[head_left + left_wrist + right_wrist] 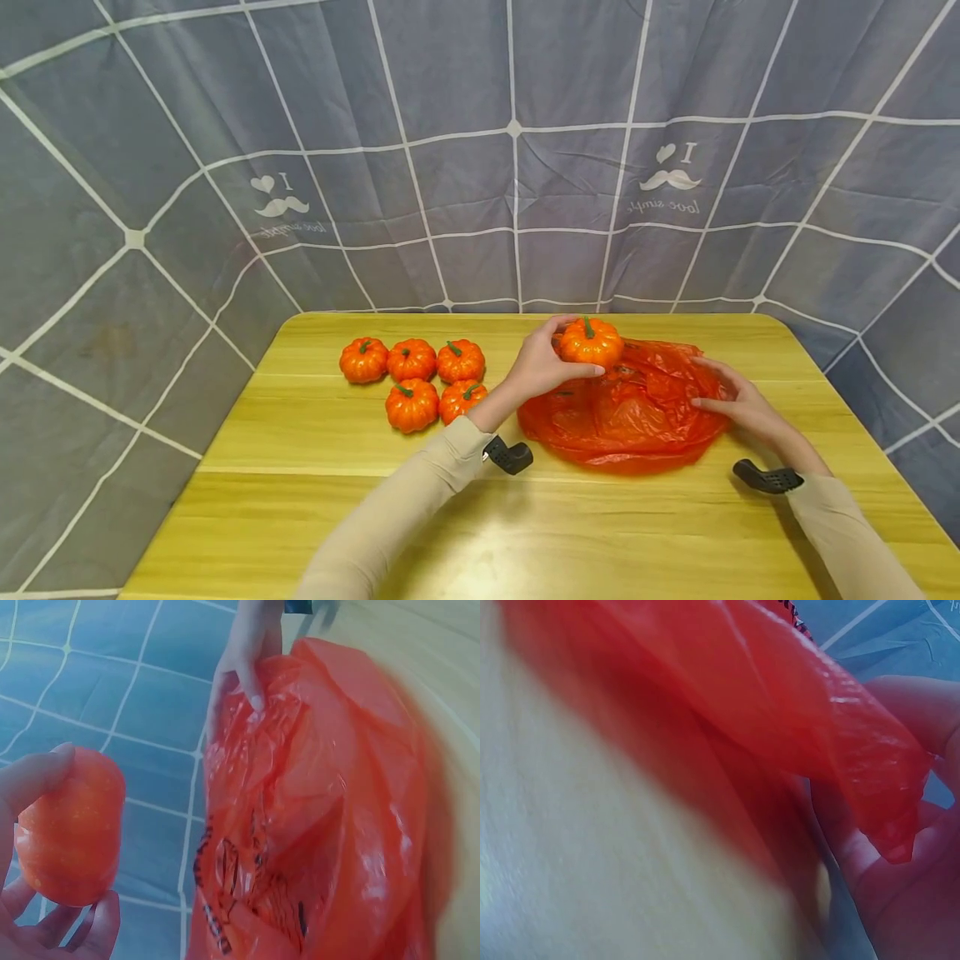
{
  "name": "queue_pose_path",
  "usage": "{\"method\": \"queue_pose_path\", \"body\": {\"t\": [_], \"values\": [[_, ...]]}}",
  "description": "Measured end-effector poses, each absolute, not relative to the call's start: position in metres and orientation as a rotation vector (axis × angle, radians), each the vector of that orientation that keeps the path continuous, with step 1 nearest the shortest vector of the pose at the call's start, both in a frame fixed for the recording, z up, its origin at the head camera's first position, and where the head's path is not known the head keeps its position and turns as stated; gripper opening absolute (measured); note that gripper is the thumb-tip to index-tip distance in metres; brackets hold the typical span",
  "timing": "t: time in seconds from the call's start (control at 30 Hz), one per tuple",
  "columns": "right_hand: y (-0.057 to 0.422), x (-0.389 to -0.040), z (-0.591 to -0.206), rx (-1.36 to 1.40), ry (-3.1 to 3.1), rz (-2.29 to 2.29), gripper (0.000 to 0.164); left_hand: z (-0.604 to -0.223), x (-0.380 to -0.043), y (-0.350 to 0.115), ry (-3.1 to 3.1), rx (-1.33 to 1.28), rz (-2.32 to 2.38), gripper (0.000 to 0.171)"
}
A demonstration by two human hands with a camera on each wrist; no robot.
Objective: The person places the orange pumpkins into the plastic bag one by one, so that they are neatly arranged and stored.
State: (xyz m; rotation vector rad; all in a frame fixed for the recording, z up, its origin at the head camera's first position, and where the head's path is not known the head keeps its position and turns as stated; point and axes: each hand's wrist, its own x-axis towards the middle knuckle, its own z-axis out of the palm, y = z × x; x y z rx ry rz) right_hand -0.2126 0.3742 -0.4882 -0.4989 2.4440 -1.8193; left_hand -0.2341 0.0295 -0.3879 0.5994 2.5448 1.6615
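My left hand [542, 364] grips a small orange pumpkin [592, 343] with a green stem, thumb on one side and fingers on the other. It is held up over the far left part of a red plastic bag [622, 429]. In the left wrist view the pumpkin [73, 829] shows from the side, apart from the bag. My right hand [746, 408] holds the bag's right edge, thumb in front and fingers behind it. The right wrist view shows a corner of the bag [870, 765] between thumb and fingers. Crumpled folds with black print [217, 900] hide the bag's inside.
Several more pumpkins [412, 406] stand close together on the wooden table [300, 450], left of the bag. A grey curtain [465, 192] with white lines hangs behind the table and along its sides. Black wrist devices [510, 456] sit at both cuffs.
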Motion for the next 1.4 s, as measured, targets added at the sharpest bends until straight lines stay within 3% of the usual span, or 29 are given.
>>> {"method": "queue_pose_path", "body": {"t": [1.4], "values": [[0.379,-0.215,-0.494,-0.498,2.449,-1.787,0.064,-0.450,-0.251,0.149,2.704,0.406,1.449,0.080]]}}
